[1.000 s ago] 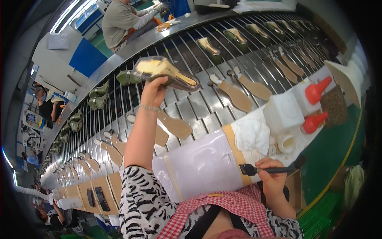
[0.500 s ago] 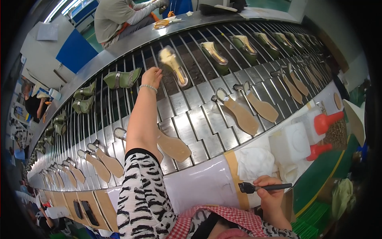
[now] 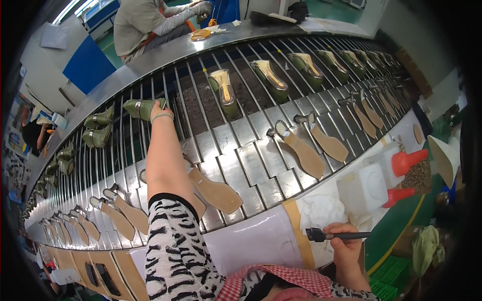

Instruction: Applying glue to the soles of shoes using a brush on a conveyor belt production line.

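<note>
My left hand (image 3: pixel 160 111) reaches out over the conveyor, its fingers closed round the right end of a green shoe upper on a last (image 3: pixel 137 107), which lies on its side across the bars. To the right of it, another lasted shoe (image 3: pixel 227 98) lies with its pale underside up. My right hand (image 3: pixel 347 251) grips a black-handled brush (image 3: pixel 345 235) near the front edge, its dark head pointing left. Below my left forearm lies a tan sole (image 3: pixel 217 191), partly hidden by the arm. More tan soles with small heels (image 3: pixel 303 155) rest on the metal slats.
Clear plastic bottles with red caps (image 3: pixel 407 161) stand at the right beside a crumpled white cloth (image 3: pixel 322 212). Several green lasted shoes (image 3: pixel 98 126) line the bars. Across the conveyor sits a person in grey (image 3: pixel 140 25), near orange-handled scissors (image 3: pixel 201 34) on the metal ledge (image 3: pixel 165 56).
My left hand has moved left, from beside the underside-up lasted shoe to the green shoe lying on its side. That first shoe now rests still. The brush stays in my right hand.
</note>
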A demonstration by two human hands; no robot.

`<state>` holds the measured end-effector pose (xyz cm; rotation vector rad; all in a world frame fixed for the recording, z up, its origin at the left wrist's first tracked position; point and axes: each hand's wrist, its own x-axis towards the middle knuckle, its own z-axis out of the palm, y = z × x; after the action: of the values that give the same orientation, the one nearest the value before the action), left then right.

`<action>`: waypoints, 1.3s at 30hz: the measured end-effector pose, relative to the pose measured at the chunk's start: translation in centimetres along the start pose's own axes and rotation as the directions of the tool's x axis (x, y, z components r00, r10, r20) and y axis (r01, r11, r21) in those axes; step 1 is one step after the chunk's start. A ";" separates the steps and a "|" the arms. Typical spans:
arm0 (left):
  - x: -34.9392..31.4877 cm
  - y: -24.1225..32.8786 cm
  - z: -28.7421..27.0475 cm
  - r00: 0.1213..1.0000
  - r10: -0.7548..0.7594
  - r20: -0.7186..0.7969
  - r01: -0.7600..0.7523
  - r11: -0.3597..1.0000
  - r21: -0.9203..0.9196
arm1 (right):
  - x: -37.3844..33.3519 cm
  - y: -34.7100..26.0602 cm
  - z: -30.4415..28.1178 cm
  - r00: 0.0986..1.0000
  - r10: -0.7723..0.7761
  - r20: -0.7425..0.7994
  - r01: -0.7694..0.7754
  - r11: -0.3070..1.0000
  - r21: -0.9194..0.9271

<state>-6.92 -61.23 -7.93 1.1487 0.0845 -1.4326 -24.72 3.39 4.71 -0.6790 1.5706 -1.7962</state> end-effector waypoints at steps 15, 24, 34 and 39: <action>-28.0 13.0 -16.6 0.547 -0.138 0.826 -0.638 0.570 0.518 | -6.2 -2.4 -6.5 0.975 -0.097 -0.199 0.049 0.970 -0.236; -32.2 1.2 -23.1 0.252 -0.684 0.684 -0.801 0.249 0.545 | -5.1 -5.1 -12.7 0.933 -0.292 -0.211 0.007 0.601 -0.799; -44.8 1.6 -33.0 0.150 -0.545 0.825 -0.933 -0.354 -0.065 | -3.4 -2.8 -13.8 0.978 -0.162 -0.128 -0.052 0.407 -0.912; -39.4 4.7 -33.0 0.671 -0.502 0.545 -0.740 -0.416 0.528 | -3.8 -3.7 -13.1 0.984 -0.121 -0.129 -0.066 0.430 -0.900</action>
<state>6.60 -12.84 4.07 1.5360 -2.6329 -1.1976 -32.42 15.03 6.51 -1.0249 2.6859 -0.8550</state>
